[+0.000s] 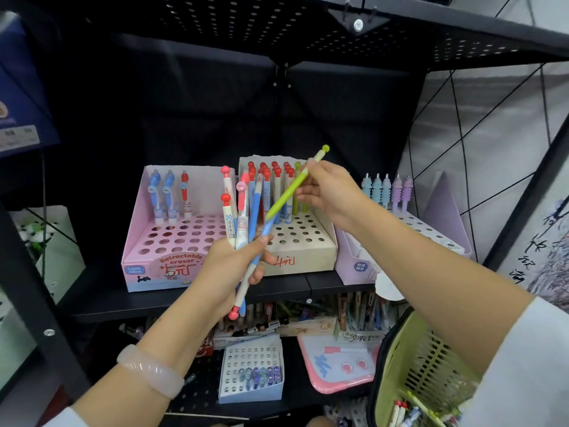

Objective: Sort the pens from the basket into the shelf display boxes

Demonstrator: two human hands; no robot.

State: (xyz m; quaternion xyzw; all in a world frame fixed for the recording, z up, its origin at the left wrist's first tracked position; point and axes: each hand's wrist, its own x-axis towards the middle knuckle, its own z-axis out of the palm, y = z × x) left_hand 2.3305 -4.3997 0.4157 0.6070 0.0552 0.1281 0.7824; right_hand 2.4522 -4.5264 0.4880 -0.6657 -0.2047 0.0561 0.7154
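Progress: partway, by my reading. The cream box (303, 251) holds rows of red-capped pens at its back, front holes open; the pink box (172, 241) has three pens at its rear; the lilac box (443, 232) carries a row of pastel pens.
Left hand (234, 266): fingers wrapped round a bundle of pens (243, 217), fanned upward, one or two reversed with the cap hanging below the fist.
Right hand (329, 192): pinching the green pen (292, 188) near its upper end, the shaft slanting down-left toward the bundle (drawn out of it, or about to be; cannot tell).
Left to do: the whole bundle, plus more pens in the green basket (431, 359) at lower right.
Target guess: two green pens already stand at the right of the cream box's filled rows, just beside the right hand.
Room: shelf above sits well clear of the pen tops. Cream box flanked closely by its neighbours; standing caps crowd the back rows, so entry looks easiest from above and the front.
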